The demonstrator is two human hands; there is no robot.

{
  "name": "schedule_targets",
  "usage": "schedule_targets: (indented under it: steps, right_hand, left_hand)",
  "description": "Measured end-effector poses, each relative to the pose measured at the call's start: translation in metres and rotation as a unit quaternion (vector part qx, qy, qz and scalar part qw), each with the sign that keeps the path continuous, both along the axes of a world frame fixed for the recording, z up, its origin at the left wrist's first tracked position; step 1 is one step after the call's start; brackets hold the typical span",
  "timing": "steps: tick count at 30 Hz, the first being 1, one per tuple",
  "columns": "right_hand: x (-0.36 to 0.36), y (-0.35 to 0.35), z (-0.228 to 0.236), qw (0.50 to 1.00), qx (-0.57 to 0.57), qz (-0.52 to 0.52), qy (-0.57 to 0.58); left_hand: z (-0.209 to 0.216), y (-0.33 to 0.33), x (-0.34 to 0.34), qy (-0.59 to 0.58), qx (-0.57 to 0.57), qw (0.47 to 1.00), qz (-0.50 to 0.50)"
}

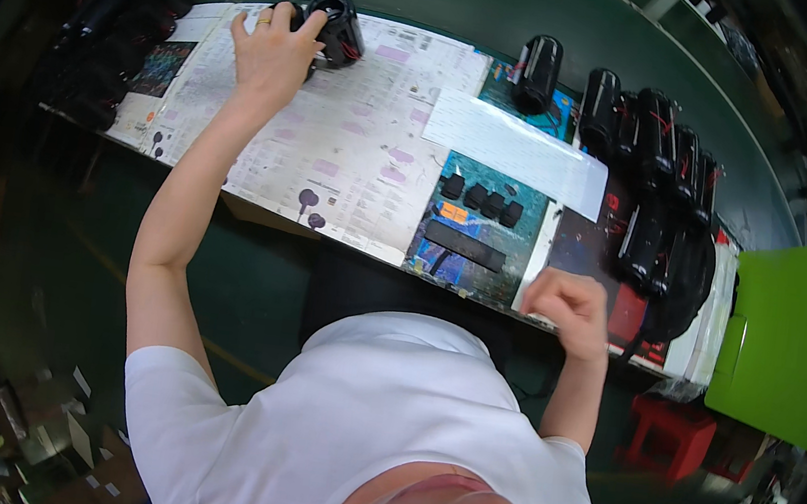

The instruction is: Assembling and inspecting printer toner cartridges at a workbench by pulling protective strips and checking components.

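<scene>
Toward the far left of the bench, my left hand (275, 50) is curled over a black cylindrical housing, mostly hidden beneath the fingers. Right beside it stands another black housing (338, 32) with an open round end and a bit of red wire. My right hand (573, 308) is closed in a loose fist at the bench's front edge; whatever may be inside it is hidden. Left of that hand lie a black bar-shaped part (465, 246) and several small black parts (492, 203) on a blue printed sheet.
Several black cylinders with red wires (656, 147) crowd the right side, and one black cylinder (538, 72) stands apart at the back. More dark housings (110, 55) sit at the far left. A white strip sheet (522, 151) crosses the bench. A green panel (785, 344) and red stool (668, 436) are at right.
</scene>
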State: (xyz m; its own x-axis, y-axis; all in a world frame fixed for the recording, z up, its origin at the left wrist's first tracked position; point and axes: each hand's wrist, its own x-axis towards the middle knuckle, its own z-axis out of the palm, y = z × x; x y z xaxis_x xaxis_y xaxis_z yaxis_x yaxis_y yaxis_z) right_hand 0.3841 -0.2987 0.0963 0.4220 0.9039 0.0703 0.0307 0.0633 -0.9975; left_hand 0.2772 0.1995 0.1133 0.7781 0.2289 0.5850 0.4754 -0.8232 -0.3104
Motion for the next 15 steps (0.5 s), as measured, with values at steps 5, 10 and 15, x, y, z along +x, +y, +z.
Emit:
schedule_targets:
  steps: [5,10,15]
  right_hand:
    - [-0.011,-0.011,0.002,0.914,-0.229,0.171,-0.288]
    - [-0.013,-0.022,0.009,0.978,-0.115,-0.085,-0.151]
    - [-0.015,0.01,-0.007,0.955,-0.157,-0.146,-0.206]
  left_hand:
    - [-0.009,0.008,0.006,-0.004,0.031,0.999,0.022]
    - [0.011,0.002,0.019,-0.053,0.056,0.996,-0.037]
    - [0.017,-0.001,0.03,-0.061,0.028,0.988,-0.138]
